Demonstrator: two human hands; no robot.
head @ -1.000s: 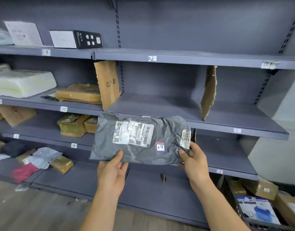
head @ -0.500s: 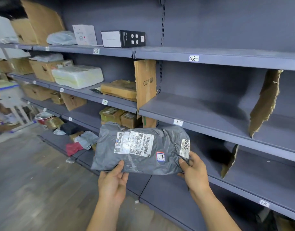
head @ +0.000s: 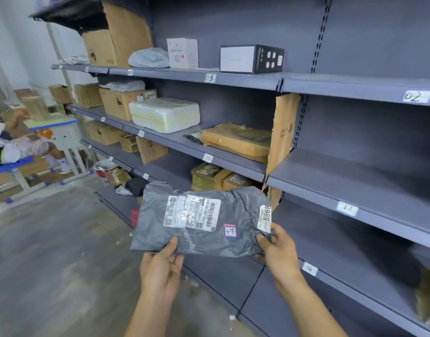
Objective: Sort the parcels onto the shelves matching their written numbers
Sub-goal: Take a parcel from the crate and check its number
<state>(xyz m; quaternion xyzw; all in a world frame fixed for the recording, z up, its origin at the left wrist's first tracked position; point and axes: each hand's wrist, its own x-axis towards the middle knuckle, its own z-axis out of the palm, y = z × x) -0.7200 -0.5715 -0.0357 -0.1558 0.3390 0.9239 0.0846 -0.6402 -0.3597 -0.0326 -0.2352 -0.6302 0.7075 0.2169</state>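
I hold a grey plastic mailer parcel (head: 236,207) flat in front of me, between both hands. It carries a white shipping label, a sticker reading 5868 and a small tag with a handwritten 17 (head: 230,230). My left hand (head: 161,268) pinches its lower left edge, thumb on top. My right hand (head: 278,251) grips its lower right corner. Behind it runs a grey shelf unit with number tags 03 (head: 210,78), 02 (head: 416,96), 10 (head: 207,158), 11 (head: 347,208) and 14 (head: 309,268).
Cardboard boxes (head: 116,103), a white wrapped bundle (head: 165,114) and taped brown parcels (head: 236,141) fill the shelves to the left. A cardboard divider (head: 283,132) stands beside bay 11. A table with clutter (head: 51,132) stands far left on the wooden floor.
My view has swung left along the shelves, bringing bays 03 and 10 and the far-left table into sight. The parcel stays held in both hands the same way.
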